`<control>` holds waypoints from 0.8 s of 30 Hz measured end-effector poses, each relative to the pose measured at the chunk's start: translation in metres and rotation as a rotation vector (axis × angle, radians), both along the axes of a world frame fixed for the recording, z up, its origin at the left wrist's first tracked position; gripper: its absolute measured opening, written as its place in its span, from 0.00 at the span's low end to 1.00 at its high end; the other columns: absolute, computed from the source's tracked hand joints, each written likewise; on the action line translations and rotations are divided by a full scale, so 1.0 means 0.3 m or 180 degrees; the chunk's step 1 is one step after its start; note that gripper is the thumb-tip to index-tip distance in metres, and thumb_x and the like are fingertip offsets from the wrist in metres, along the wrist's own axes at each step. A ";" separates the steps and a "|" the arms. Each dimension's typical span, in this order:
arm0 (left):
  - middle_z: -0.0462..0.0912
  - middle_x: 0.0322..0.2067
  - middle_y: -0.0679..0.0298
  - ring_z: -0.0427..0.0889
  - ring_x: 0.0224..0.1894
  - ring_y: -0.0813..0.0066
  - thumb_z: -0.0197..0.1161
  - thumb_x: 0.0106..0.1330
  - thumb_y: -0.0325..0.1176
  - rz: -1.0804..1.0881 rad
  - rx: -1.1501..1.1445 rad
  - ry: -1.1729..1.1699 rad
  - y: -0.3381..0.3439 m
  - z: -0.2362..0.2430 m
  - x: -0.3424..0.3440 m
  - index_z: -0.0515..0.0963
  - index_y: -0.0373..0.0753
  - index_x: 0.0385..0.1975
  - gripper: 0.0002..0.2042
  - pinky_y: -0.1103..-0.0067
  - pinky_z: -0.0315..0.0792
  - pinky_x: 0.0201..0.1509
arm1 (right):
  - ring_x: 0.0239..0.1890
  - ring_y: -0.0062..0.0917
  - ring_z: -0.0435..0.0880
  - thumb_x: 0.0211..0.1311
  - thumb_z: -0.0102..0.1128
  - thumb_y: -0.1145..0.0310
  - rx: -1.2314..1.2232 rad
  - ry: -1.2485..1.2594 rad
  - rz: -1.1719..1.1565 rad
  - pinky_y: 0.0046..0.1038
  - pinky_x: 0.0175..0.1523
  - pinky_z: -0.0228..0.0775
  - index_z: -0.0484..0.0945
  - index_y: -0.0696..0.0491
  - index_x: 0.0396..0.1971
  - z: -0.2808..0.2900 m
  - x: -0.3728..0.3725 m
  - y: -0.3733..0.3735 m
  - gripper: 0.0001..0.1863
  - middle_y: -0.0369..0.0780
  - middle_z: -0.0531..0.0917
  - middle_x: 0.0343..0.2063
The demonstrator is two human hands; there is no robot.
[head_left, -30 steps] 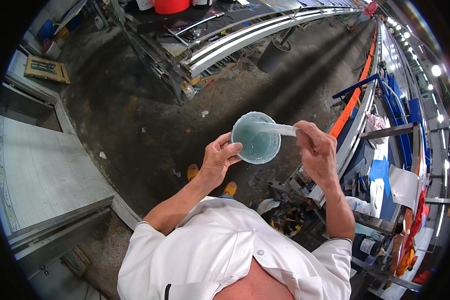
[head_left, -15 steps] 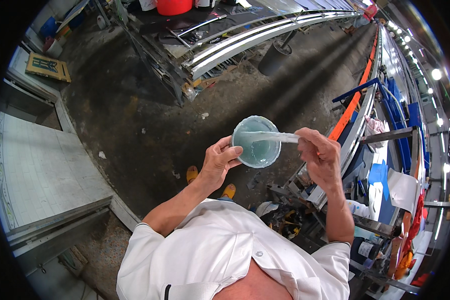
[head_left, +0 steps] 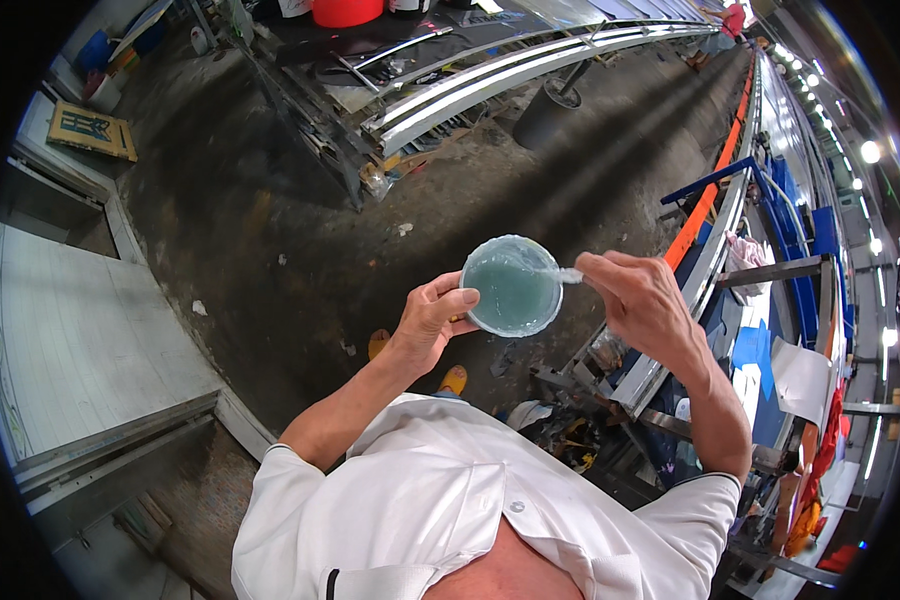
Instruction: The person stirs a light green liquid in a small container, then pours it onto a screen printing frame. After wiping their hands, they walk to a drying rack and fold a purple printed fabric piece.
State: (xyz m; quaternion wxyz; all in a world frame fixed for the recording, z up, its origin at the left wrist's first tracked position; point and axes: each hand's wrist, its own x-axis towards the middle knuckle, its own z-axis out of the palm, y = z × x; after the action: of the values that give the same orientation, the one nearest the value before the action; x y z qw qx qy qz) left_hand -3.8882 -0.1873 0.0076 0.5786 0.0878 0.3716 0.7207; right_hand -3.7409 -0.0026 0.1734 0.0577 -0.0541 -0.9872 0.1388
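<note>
My left hand (head_left: 430, 318) is closed around the left side of a round, clear plastic tub (head_left: 516, 332), its thumb over the rim. Inside lies a pale blue-green, glossy, thick liquid (head_left: 510, 297). Pinched in my right hand (head_left: 645, 305), just right of the tub, is a whitish, coated stirring stick (head_left: 569, 275). It slants over the tub's right rim, and its far end dips into the liquid near the upper right side, where the tip is hard to make out.
A long metal-edged table (head_left: 440, 105) runs across the far side, with a red container (head_left: 348, 12) on it. A dark bucket (head_left: 547, 115) stands on the floor. Cluttered racks and an orange rail (head_left: 708, 205) line the right. Another person (head_left: 725, 25) stands far off.
The stick, held nearly level across the tub, now tilts with its far end down in the liquid. My right hand has turned and its forearm swung outward; the left hand barely moved.
</note>
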 end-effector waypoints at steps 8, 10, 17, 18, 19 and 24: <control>0.79 0.47 0.56 0.79 0.51 0.69 0.72 0.53 0.44 0.0066 -0.0103 -0.0001 0.007 -0.026 0.009 0.69 0.28 0.58 0.36 0.63 0.71 0.61 | 0.19 0.16 0.77 0.60 0.51 0.81 -0.2392 -0.0157 -0.1472 0.22 0.26 0.69 0.80 0.61 0.36 -0.042 -0.005 -0.084 0.09 0.37 0.75 0.17; 0.79 0.47 0.55 0.79 0.52 0.69 0.73 0.53 0.44 0.0024 -0.0078 0.0050 0.011 -0.024 0.007 0.68 0.28 0.58 0.37 0.63 0.71 0.61 | 0.19 0.19 0.77 0.56 0.52 0.84 -0.2142 0.0338 -0.1251 0.24 0.26 0.70 0.79 0.59 0.39 -0.066 -0.011 -0.073 0.12 0.37 0.76 0.19; 0.79 0.47 0.54 0.80 0.52 0.68 0.73 0.52 0.45 0.0093 -0.0066 0.0029 0.023 -0.015 0.002 0.68 0.27 0.58 0.38 0.62 0.71 0.62 | 0.21 0.39 0.75 0.48 0.55 0.86 -0.0126 0.0113 -0.0270 0.38 0.27 0.67 0.76 0.56 0.41 -0.035 -0.004 0.001 0.17 0.44 0.74 0.22; 0.79 0.48 0.54 0.80 0.51 0.68 0.73 0.52 0.45 0.0126 -0.0064 0.0013 0.024 -0.015 0.005 0.68 0.27 0.58 0.38 0.62 0.71 0.62 | 0.18 0.33 0.77 0.56 0.56 0.85 -0.0259 0.0014 -0.0322 0.31 0.26 0.69 0.80 0.58 0.41 -0.030 0.001 -0.003 0.13 0.43 0.81 0.24; 0.79 0.48 0.54 0.80 0.52 0.68 0.73 0.52 0.45 0.0142 -0.0091 0.0057 0.023 -0.018 0.007 0.69 0.28 0.58 0.36 0.62 0.70 0.62 | 0.18 0.29 0.78 0.57 0.55 0.84 -0.0609 -0.0139 -0.0454 0.29 0.25 0.69 0.80 0.58 0.40 -0.029 0.007 -0.006 0.12 0.42 0.81 0.23; 0.79 0.48 0.55 0.79 0.54 0.67 0.71 0.54 0.47 0.0083 -0.0140 0.0104 0.022 -0.033 0.009 0.70 0.30 0.56 0.34 0.61 0.70 0.64 | 0.17 0.21 0.77 0.56 0.50 0.83 -0.2460 -0.0164 -0.1529 0.27 0.25 0.68 0.80 0.60 0.33 -0.061 -0.016 -0.079 0.10 0.40 0.77 0.17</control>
State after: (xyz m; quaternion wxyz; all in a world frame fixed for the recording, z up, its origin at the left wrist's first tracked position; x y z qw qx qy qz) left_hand -3.8855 -0.1808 -0.0023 0.5648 0.0819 0.3978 0.7183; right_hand -3.7456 -0.0263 0.1551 0.0392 -0.3025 -0.8235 0.4782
